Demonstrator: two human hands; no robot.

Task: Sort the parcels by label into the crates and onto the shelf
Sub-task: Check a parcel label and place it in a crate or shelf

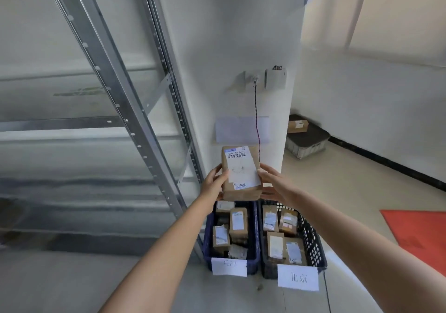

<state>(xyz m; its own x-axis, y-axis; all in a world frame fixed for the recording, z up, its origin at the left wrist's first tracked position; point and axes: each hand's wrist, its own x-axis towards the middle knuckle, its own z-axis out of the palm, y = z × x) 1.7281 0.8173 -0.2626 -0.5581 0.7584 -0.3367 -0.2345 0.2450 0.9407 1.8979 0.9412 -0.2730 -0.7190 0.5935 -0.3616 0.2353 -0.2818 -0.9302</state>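
**Two hands hold one box up over the crates**

At 9 o'clock stands a tall metal shelf point(101, 109). It looks blurry and shiny, and its top and left side are cut off by the picture edge.

Near the middle, the left hand point(213, 184) grips the left side of a brown parcel point(241, 172), with its thumb on the front. Most of its fingers are hidden behind the box. The parcel stands upright in the air, above the crates. Its white label has a barcode and some handwriting too faint to read.

The right hand point(272, 179) grips the right side of the parcel. Its thumb presses on the label and its fingers curl under the box's bottom corner.

At 6 o'clock sits a blue crate point(254, 235) full of small parcels, with a paper sign that is hard to read. Just beside it, touching, is a black crate point(311, 237) with more parcels and a sign in Chinese writing.

At 3 o'clock, far off, a grey bin point(306, 143) sits on the floor with a box point(298, 126) on its lid. A red mat point(422, 235) is cut off by the right edge.
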